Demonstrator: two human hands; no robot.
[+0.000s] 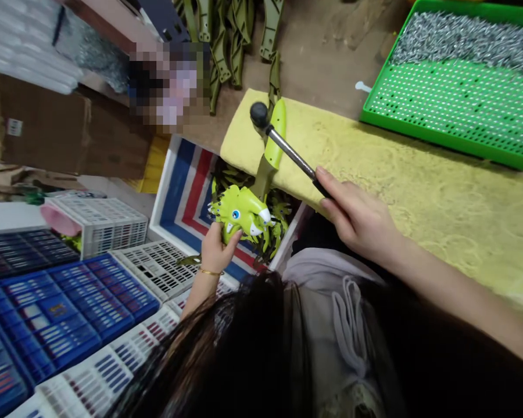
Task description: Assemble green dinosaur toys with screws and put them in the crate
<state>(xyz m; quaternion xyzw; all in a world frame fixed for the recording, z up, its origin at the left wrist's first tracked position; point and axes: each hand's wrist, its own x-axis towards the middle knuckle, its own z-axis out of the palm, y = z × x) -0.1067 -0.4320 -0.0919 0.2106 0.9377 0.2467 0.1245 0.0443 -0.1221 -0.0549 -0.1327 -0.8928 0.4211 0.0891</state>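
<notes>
My left hand [217,249] grips a lime-green dinosaur head [239,212] with blue eye and white horns, above a bin of similar parts. From the head, a dark green piece [265,177] runs up to a lime-green part [279,130], which lies on the yellow padded surface [401,203]. My right hand [357,215] is closed round the dark handle of a mallet [290,152]. The mallet's black head is just over the upper end of the lime-green part; whether they touch I cannot tell.
A green tray [453,96] of metal pins stands at the upper right. Olive-green parts [235,40] lie at the top. The striped-lined bin [174,197] is below the pad's left end. Blue crates [70,307] and white crates [108,226] fill the left.
</notes>
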